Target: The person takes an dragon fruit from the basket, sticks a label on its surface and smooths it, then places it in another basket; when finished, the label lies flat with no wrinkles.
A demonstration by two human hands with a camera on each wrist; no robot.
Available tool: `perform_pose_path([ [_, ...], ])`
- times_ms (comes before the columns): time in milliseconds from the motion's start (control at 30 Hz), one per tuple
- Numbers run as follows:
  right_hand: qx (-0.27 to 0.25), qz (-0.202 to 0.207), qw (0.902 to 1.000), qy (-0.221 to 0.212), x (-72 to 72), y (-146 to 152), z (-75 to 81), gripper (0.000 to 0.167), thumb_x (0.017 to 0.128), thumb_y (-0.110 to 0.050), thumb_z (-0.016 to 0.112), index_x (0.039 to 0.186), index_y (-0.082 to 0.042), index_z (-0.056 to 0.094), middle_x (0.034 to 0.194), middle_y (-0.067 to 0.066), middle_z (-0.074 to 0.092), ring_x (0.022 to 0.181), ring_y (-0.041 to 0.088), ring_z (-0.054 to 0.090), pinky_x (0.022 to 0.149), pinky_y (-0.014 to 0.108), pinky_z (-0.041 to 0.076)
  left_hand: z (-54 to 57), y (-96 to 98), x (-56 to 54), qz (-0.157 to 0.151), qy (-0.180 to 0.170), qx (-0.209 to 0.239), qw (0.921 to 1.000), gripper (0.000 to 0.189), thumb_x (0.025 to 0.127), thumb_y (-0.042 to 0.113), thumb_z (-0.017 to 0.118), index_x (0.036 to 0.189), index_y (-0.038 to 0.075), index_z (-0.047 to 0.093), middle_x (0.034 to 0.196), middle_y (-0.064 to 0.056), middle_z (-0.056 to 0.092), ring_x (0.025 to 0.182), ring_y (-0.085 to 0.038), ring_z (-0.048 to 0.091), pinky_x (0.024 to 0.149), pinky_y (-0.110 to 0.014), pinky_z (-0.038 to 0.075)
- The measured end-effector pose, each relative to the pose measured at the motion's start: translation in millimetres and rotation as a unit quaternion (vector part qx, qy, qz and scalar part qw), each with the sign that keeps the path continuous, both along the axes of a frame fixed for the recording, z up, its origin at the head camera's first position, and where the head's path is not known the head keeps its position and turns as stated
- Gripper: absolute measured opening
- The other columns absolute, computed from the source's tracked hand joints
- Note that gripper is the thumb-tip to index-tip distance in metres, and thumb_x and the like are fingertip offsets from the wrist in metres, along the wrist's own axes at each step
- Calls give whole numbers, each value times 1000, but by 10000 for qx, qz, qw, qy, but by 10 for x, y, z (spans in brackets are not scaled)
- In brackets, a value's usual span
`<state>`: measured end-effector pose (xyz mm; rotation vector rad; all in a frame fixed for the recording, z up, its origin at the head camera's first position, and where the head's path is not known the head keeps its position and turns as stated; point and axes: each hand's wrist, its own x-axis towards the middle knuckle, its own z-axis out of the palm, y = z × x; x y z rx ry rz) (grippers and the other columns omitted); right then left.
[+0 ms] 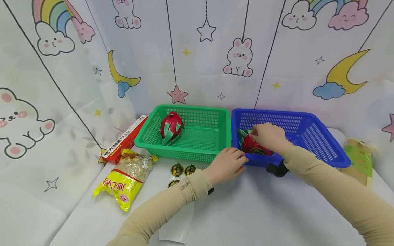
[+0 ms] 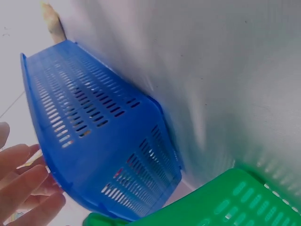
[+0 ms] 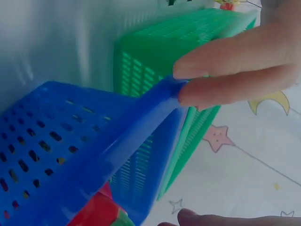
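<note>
A red dragon fruit [image 1: 246, 145] with green tips lies in the left front part of the blue basket [image 1: 320, 136]; a round dark sticker [image 1: 257, 151] shows on its front. Over this fruit bends my right hand [image 1: 269, 136], fingers curled down with the tips at its upper side. My left hand [image 1: 226, 164] holds the front left corner of the blue basket's rim, its fingertips on the rim in the right wrist view. Beside it, the green basket [image 1: 184, 153] contains a second dragon fruit [image 1: 171, 124] at its left.
A sticker sheet [image 1: 175, 227] lies before the green basket, partly under my left arm. At the left are a yellow bag of pasta [image 1: 124, 177] and a red pasta box [image 1: 124, 140]. A green and brown packet [image 1: 358, 159] stands right of the blue basket. A patterned curtain [image 1: 200, 75] hangs behind.
</note>
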<state>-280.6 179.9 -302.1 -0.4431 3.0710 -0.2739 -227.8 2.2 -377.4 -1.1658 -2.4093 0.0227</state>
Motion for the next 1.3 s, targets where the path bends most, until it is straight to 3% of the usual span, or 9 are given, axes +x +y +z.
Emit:
perform_pose_path([
  [167,-296,40,9993,202,126,30,-51,24,89,-22,60,103,-2,66,89,14,68,54,16,53,41,24,42,14,-58,87,38,51,51,10000,23,92,35,54,108,23,64,109,8,62,105,-11,55,95,-28,42],
  [367,-477,281,9974,465,353,-13,-111,18,87,-22,64,94,-5,66,75,6,66,51,13,50,40,23,41,-17,-181,170,97,173,2,9998,21,91,36,56,106,24,64,105,8,62,102,-11,56,95,-30,42],
  [667,-421,581,9892,1275,700,-63,-265,17,81,-24,70,90,-10,69,83,5,69,56,13,54,40,22,39,-92,-368,289,17,108,-86,9999,22,90,37,57,107,24,62,107,8,61,106,-11,54,95,-30,42],
  [900,-588,669,9849,1484,853,-36,-375,14,80,-26,71,88,-15,68,75,-4,65,51,6,44,40,19,34,-117,-444,371,43,-15,-11,10000,24,90,36,57,110,23,62,109,7,62,106,-12,55,94,-32,43],
  [1133,-1028,802,9766,1707,998,-47,-481,10,80,-26,71,85,-18,69,78,-5,67,61,8,59,45,17,41,-172,-477,444,-9,-224,110,9997,23,90,36,57,108,22,63,108,6,63,104,-12,56,94,-32,43],
  [1300,-1094,848,9744,1771,1049,-116,-597,10,80,-27,72,85,-19,69,80,-5,68,72,14,64,51,22,48,-206,-502,471,-97,-185,250,9995,21,89,35,59,105,22,64,105,6,63,101,-12,57,92,-30,43],
])
